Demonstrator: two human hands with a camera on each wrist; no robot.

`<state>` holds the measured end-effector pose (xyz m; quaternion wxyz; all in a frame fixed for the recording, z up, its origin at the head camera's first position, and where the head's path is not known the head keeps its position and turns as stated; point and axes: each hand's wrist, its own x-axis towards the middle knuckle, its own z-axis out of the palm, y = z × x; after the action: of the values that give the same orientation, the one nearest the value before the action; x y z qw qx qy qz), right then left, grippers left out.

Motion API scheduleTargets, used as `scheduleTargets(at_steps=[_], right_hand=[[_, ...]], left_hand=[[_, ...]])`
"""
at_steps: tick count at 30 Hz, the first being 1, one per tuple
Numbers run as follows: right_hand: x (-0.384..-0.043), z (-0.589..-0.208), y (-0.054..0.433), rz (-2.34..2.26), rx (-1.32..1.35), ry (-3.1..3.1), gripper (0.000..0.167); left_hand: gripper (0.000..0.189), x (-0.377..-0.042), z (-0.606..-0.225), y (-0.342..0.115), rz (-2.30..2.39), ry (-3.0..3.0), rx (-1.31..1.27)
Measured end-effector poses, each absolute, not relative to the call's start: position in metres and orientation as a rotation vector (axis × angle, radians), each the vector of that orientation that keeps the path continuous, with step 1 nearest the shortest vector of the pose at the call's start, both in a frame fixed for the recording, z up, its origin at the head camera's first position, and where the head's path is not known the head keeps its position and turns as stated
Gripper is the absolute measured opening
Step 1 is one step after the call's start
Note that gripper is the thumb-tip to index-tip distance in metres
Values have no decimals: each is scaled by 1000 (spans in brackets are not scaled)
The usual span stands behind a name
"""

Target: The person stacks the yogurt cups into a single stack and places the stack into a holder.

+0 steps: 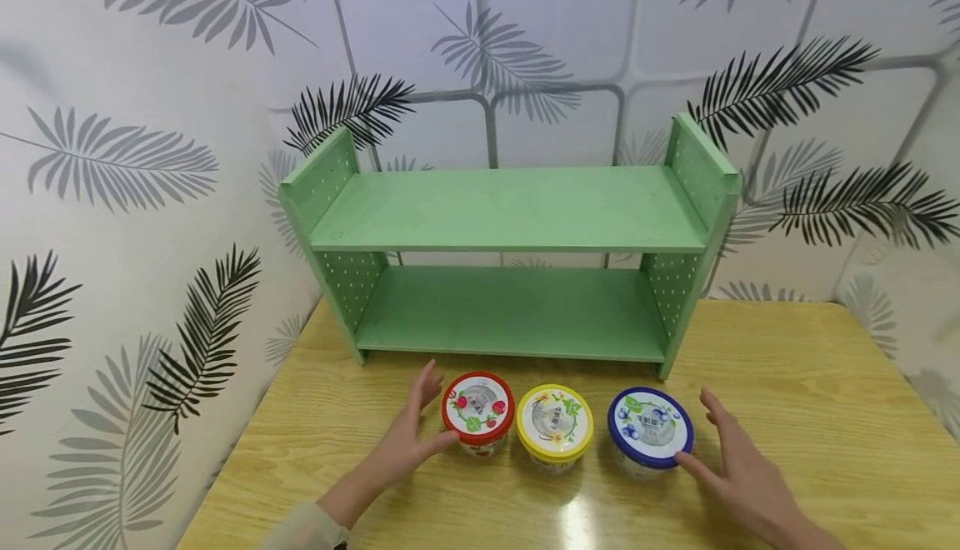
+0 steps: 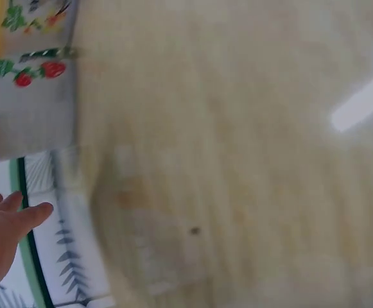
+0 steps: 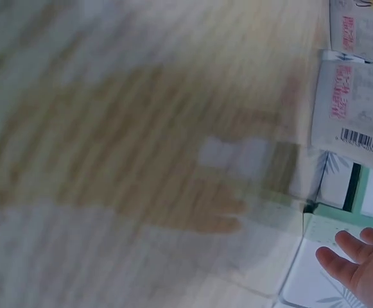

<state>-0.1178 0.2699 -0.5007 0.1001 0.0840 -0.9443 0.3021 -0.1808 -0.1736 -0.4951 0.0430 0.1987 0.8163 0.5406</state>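
The left hand (image 1: pixel 405 445), wide and empty, has the red-lidded strawberry tub (image 1: pixel 477 407) near two o'clock; the right hand (image 1: pixel 742 477), also wide, has the blue-lidded blueberry tub (image 1: pixel 650 428) near ten.

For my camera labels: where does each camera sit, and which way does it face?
Head: on the head, facing forward-down at the green shelf and table; left hand, right hand show.
Left wrist: on that wrist, facing table, red-lidded tub at edge; left hand shows.
Right wrist: likewise; table, blue-lidded tub at edge; right hand shows.
Both wrist views share the table.
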Motion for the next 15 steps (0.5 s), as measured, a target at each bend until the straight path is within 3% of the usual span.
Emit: scheduleTargets(at_steps=[8,15], right_hand=[[-115,-504,264,986,158,-2895,94],[-115,-508,258,1043,182,-2873,98]], left_hand=[[110,-171,-511,-165,1859,2361,515],[107,-166,-519,-156,1986,2266,426]])
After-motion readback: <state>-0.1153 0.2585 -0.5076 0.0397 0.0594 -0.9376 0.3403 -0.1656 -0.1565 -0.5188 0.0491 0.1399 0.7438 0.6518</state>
